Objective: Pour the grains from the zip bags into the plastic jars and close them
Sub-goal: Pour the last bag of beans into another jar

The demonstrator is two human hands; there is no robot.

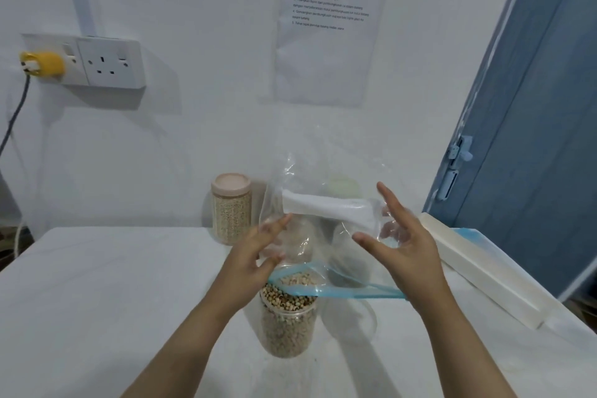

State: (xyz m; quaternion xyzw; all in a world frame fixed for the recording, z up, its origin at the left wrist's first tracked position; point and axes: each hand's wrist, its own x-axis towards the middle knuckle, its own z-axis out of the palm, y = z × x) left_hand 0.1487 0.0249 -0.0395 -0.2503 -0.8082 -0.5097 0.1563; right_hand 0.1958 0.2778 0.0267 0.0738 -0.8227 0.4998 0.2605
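I hold a clear zip bag (323, 203) upside down, its blue zip strip hanging over an open plastic jar (287, 323) that is filled to the rim with pale beans. The bag has a white label and looks almost empty. My left hand (258, 255) pinches the bag's left edge between thumb and fingers. At the right side, my right hand (403, 245) has its thumb in front of the bag and its fingers behind it. A closed jar with a pink lid (231, 208) stands at the back by the wall. Through the bag shows a jar with a green lid (342, 186).
A long white box (484, 271) lies on the table's right side, with another blue-edged bag (475, 234) by it. A blue door (533, 126) is at the right. On the left wall are a socket (109, 63) and a yellow plug (42, 64) with its cable.
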